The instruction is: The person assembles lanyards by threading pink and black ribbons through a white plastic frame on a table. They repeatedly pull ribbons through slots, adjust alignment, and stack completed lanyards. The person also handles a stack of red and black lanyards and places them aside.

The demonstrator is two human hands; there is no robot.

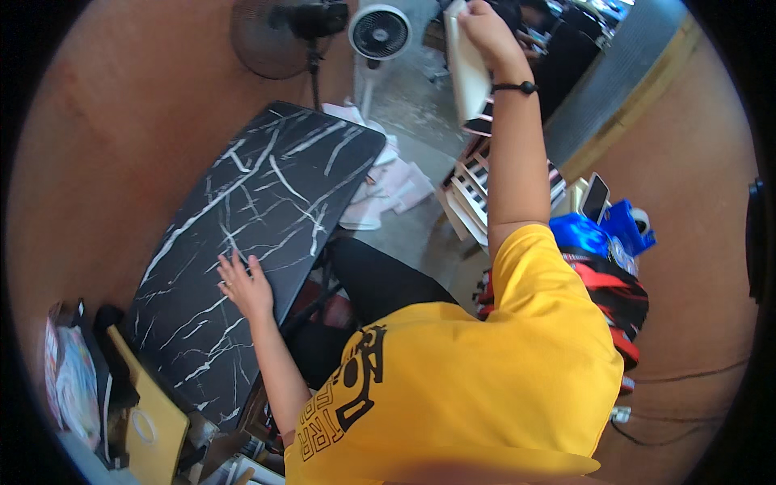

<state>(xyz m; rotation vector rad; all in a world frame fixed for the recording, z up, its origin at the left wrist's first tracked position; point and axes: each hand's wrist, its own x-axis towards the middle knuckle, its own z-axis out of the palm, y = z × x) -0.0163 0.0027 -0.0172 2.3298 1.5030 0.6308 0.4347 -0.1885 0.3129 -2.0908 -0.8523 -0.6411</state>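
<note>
My left hand (248, 287) lies palm down with spread fingers on a black table (279, 230) with white marble-like veins. It holds nothing. Out to the far right, my right hand (491, 34) is raised at the end of a stretched arm with a dark bracelet at the wrist. Its fingers are closed on the upper end of a cream flat panel (467, 74), which hangs down beside the wrist. What exactly the panel is I cannot make out. Beneath it stands a stack of white slatted pieces (469, 194), partly hidden by my right arm.
A black fan (279, 36) and a white fan (380, 34) stand beyond the table. White papers (396, 190) litter the floor. At right are a phone (595, 198), a blue tape dispenser (630, 226) and red-black cloth (606, 283). A yellow board (153, 416) leans at the lower left.
</note>
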